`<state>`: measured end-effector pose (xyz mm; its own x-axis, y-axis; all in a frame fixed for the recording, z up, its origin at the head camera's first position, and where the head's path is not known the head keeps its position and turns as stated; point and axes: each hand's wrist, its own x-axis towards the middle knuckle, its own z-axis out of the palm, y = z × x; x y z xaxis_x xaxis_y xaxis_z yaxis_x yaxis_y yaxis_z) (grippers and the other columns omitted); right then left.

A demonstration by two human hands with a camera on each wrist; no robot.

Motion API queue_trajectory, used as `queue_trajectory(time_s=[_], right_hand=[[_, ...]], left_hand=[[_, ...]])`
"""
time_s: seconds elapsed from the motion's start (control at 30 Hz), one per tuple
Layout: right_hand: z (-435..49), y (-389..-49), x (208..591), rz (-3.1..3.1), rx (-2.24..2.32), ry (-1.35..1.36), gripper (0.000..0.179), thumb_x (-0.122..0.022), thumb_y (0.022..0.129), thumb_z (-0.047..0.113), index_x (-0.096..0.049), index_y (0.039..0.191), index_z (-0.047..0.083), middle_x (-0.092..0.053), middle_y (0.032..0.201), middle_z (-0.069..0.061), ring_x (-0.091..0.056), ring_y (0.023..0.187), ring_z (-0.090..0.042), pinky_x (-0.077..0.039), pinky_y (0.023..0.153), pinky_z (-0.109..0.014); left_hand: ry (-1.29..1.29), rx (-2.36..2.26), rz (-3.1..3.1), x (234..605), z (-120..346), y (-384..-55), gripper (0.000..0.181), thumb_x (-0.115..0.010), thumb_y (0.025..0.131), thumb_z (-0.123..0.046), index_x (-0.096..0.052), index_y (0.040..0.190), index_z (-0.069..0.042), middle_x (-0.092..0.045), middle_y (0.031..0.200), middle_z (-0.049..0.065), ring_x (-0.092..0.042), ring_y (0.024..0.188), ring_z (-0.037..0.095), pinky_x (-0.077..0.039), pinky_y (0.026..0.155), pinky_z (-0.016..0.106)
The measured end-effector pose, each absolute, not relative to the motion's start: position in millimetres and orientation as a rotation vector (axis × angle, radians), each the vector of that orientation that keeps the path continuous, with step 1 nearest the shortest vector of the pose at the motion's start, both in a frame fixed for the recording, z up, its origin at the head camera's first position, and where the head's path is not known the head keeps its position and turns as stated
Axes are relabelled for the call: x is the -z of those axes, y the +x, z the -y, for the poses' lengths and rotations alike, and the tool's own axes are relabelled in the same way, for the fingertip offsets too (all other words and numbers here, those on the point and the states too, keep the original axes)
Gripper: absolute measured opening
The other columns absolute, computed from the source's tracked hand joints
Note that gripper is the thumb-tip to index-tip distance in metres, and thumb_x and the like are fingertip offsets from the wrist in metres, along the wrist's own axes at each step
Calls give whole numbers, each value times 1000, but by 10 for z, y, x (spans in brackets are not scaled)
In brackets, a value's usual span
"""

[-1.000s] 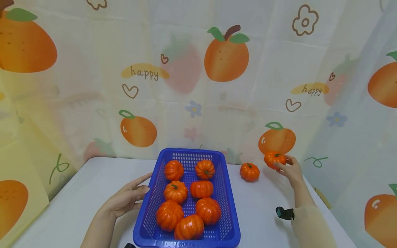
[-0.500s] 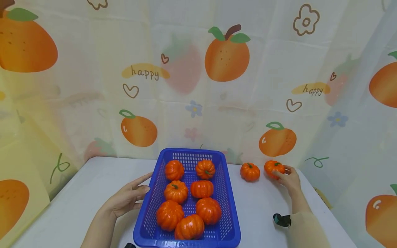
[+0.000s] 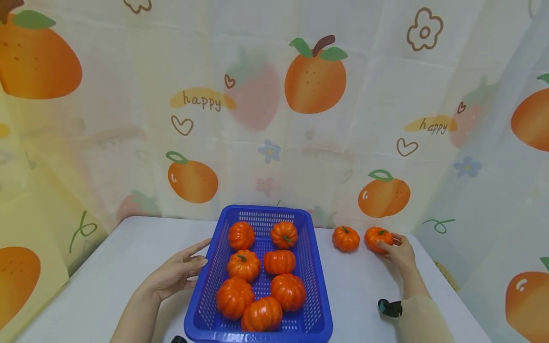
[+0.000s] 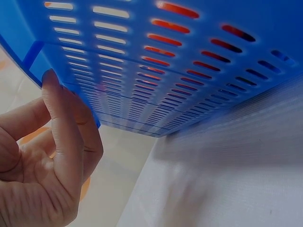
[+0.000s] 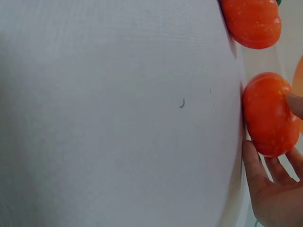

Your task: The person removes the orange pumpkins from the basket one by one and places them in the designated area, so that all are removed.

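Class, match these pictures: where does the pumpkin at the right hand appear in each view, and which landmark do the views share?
Head: the pumpkin is right of centre, below mid-height, with the right hand on it.
Left wrist: not in it; the basket fills the upper part.
Right wrist: the pumpkin is near the right edge, about mid-height.
Shared landmark: the white table, in all three views.

Head view: lettering (image 3: 253, 337) on front rim (image 3: 291, 337) of the blue slotted basket (image 3: 320, 281) can't be read; black object (image 3: 178, 339) and right sleeve (image 3: 422, 319) are cut by bottom edge. Right wrist view: right hand (image 5: 278, 201) is cropped at right, gripped pumpkin (image 5: 269, 116) is partly covered by it, neighbouring pumpkin (image 5: 253, 22) is cut at top.
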<state>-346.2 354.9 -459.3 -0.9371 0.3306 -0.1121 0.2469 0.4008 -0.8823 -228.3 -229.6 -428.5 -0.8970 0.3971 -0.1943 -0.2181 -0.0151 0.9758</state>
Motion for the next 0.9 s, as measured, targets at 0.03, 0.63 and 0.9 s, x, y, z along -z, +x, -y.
queue_trajectory(time_s=[0.03, 0.63, 0.9], right_hand=[[-3558, -3466, 4600, 2561, -1595, -538, 81, -66, 92, 27, -21, 153, -4, -26, 154, -34, -45, 130, -46, -59, 74, -20], [-3630, -3470, 4622, 2597, -1585, -505, 83, -66, 93, 30, -20, 152, -5, -26, 154, -36, -41, 134, -47, -60, 80, -23], [-3628, -3460, 4620, 2574, -1564, -577, 88, -66, 91, 41, -22, 153, -3, -26, 153, -35, -42, 132, -45, -59, 89, -32]], left_hand=[[180, -1963, -1851, 4286, 2296, -2286, 75, -53, 101, -23, -7, 160, -15, -67, 118, -5, -70, 104, 12, -60, 89, 35], [174, -1974, -1853, 4273, 2284, -2277, 76, -54, 101, -23, -7, 160, -13, -70, 116, -4, -71, 104, 12, -60, 88, 35], [165, -1969, -1853, 4279, 2287, -2272, 76, -54, 101, -24, -6, 160, -14, -70, 116, -4, -70, 105, 12, -60, 89, 35]])
